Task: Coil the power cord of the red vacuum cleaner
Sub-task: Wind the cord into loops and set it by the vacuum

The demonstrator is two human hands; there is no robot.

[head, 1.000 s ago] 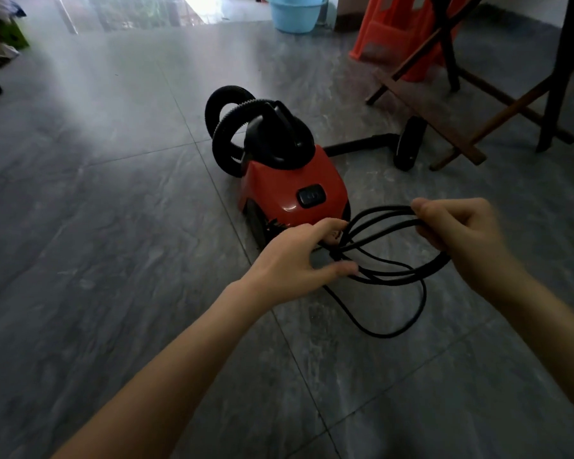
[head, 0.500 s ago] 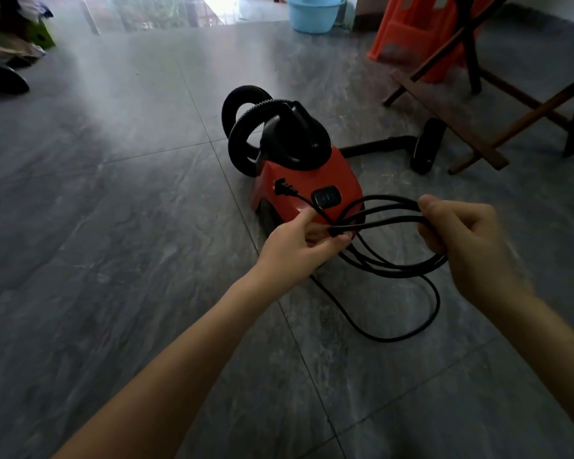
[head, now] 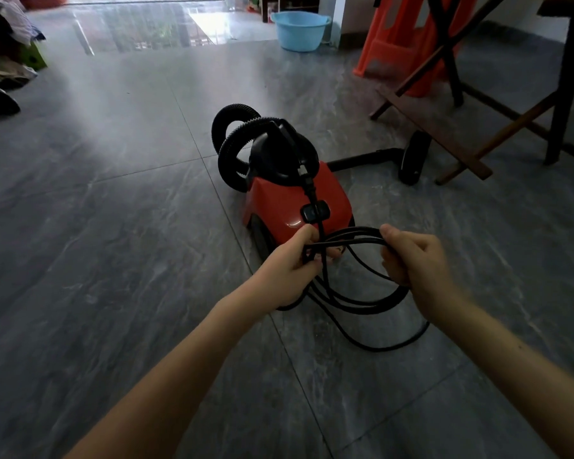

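Observation:
The red vacuum cleaner (head: 290, 207) stands on the grey tiled floor just beyond my hands, its black ribbed hose (head: 232, 140) looped at its far side. The black power cord (head: 362, 299) hangs in several loops between my hands. My left hand (head: 290, 270) grips the left side of the loops, and the plug end (head: 307, 178) sticks up from it across the vacuum's body. My right hand (head: 411, 260) is closed on the right side of the loops. One loose loop sags to the floor below.
The vacuum's black wand and floor head (head: 413, 157) lie to the right. A wooden folding table frame (head: 444, 137) and an orange plastic stool (head: 401, 44) stand at the right rear. A blue basin (head: 300, 29) sits far back. Clothes and dark items (head: 4, 71) lie at the left.
My left hand took hold of the cord and lifted its plug end up over the vacuum. The loops were drawn closer together between my hands.

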